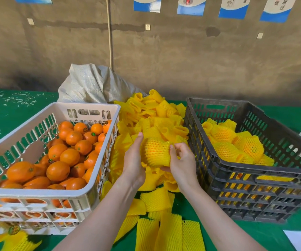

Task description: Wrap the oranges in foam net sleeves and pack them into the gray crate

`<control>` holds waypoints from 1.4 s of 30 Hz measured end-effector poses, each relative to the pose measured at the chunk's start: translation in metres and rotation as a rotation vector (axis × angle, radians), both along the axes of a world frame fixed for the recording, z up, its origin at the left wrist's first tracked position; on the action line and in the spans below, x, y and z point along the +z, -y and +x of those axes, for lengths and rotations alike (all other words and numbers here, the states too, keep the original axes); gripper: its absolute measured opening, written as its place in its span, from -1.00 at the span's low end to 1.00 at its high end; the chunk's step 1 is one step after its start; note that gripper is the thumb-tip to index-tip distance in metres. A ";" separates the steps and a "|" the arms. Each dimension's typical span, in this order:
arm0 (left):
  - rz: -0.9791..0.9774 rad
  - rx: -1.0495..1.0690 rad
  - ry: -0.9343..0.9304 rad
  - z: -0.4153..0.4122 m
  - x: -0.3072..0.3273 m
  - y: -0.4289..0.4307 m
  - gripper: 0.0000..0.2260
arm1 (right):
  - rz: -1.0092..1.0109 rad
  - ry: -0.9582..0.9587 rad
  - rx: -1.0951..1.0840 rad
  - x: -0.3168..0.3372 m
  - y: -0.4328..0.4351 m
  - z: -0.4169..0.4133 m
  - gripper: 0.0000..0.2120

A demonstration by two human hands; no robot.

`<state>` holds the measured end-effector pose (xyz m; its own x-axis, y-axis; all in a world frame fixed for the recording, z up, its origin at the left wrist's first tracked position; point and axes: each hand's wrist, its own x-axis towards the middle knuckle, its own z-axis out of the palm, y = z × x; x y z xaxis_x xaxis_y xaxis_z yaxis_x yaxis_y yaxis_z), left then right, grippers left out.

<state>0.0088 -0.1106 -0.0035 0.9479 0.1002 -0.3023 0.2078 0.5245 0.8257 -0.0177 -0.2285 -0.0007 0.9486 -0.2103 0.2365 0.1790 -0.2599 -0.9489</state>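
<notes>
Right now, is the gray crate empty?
No, the gray crate holds several wrapped oranges in yellow net sleeves.

Our forearms bare, reaching forward, converging at centre. Our left grip (133,160) cups sleeved orange (156,153) from left side, thumb raised. Our right grip (181,160) curled, thumb and fingertips pinching its right end.
</notes>
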 end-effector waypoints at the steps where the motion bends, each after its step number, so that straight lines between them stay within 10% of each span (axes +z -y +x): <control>1: -0.007 -0.031 0.015 -0.002 0.001 0.003 -0.65 | -0.003 0.031 -0.009 -0.001 0.000 0.000 -0.79; 6: -0.062 -0.023 0.038 -0.004 0.009 0.003 -0.75 | -0.133 0.252 -0.038 -0.005 0.004 -0.007 -0.60; 10: -0.050 -0.010 0.099 -0.005 0.014 -0.001 -0.87 | 0.325 -0.136 0.131 0.008 0.009 0.003 -0.58; 13: 0.126 -0.002 0.208 -0.010 0.012 0.006 -0.82 | 0.294 -0.291 0.327 0.016 0.002 0.005 -0.48; 24: 0.162 -0.094 0.168 -0.010 0.010 -0.002 -0.67 | 0.477 -0.401 0.264 0.014 0.006 0.007 -0.87; 31: 0.632 0.215 0.449 -0.008 -0.006 0.000 -0.57 | 0.568 -0.411 0.370 0.007 0.000 0.004 -0.30; 36: 0.808 0.188 0.642 -0.006 -0.008 -0.010 -0.56 | 0.583 -0.440 0.440 0.007 0.003 0.005 -0.75; 42: 0.660 -0.082 0.693 -0.004 0.007 -0.015 -0.58 | 0.727 -0.488 0.527 0.008 0.003 0.000 -0.77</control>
<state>0.0045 -0.0954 0.0033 0.9066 -0.0249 0.4214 -0.4219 -0.0842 0.9027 -0.0179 -0.2315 0.0073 0.9208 0.3231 -0.2186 -0.3440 0.4080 -0.8457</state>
